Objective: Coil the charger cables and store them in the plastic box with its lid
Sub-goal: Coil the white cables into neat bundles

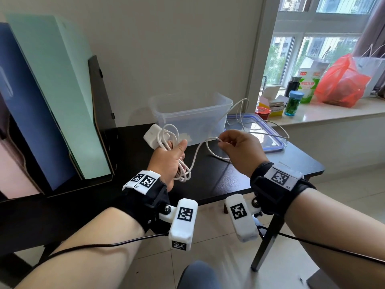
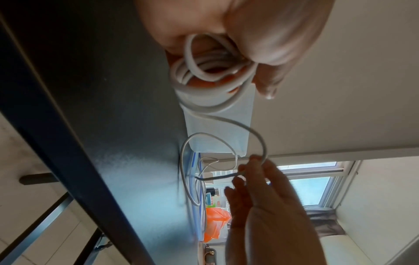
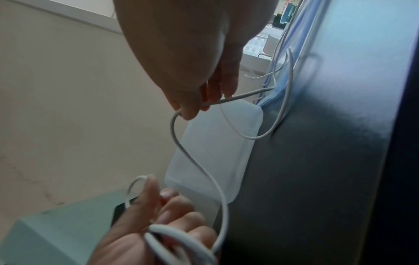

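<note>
My left hand (image 1: 170,157) grips several loops of a white charger cable (image 1: 195,155) together with its white power brick (image 1: 153,135), above the black table (image 1: 270,161). In the left wrist view the coil (image 2: 204,75) sits in the curled fingers. My right hand (image 1: 239,149) pinches the same cable (image 3: 181,143) a short way along, between thumb and fingers. The loose end trails right over the blue-rimmed lid (image 1: 273,140). The clear plastic box (image 1: 191,113) stands open behind both hands, against the wall.
Tall flat cartons (image 1: 52,105) lean against the wall on the left. The windowsill on the right holds a red plastic bag (image 1: 341,82), bottles and a white paper bag (image 1: 370,69). The table's front edge lies just beyond my wrists.
</note>
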`<state>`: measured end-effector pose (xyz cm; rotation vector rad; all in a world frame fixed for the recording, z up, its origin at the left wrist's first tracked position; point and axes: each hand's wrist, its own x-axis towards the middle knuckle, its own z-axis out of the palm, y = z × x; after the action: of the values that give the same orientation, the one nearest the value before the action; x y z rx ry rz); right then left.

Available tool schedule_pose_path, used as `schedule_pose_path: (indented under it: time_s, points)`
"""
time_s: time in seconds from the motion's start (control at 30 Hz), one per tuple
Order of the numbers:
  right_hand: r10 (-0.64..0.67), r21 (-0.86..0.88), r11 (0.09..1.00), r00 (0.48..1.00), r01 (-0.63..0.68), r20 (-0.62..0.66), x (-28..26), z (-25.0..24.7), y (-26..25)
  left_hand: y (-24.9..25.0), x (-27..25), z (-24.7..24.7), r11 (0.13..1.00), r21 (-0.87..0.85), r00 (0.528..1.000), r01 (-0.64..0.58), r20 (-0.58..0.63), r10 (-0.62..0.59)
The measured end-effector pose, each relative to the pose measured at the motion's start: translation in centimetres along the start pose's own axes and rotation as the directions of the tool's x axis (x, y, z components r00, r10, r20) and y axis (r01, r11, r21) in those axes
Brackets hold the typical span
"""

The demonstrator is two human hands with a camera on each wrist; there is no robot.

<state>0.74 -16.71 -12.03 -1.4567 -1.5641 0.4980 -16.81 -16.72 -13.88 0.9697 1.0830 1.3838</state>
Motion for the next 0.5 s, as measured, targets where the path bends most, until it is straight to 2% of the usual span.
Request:
schedule_pose_path:
  time_s: [0.13, 0.23, 0.37, 0.5]
  points:
    - [-0.110, 0.036, 0.993, 0.993, 0.108, 0.047, -0.3, 0.2, -1.5, -0.1, -0.5, 0.3, 0.993, 0.106, 0.998, -0.047, 0.040, 0.043]
    - [-0.163, 0.083, 0.984, 0.985, 0.157, 0.064, -0.7, 0.3, -2.4, -0.1, -0.7, 0.3, 0.994, 0.105, 0.995, -0.026, 0.100, 0.016]
    - [-0.162, 0.159, 0.976, 0.985, 0.150, 0.064, -1.0, 0.6, -3.0, -0.2, -1.0, 0.3, 0.984, 0.172, 0.987, -0.045, 0.161, 0.017]
    - [-0.120, 0.228, 0.968, 0.991, 0.105, 0.051, -0.9, 0.9, -3.3, -0.2, -1.1, 0.4, 0.977, 0.208, 0.986, -0.050, 0.164, 0.016]
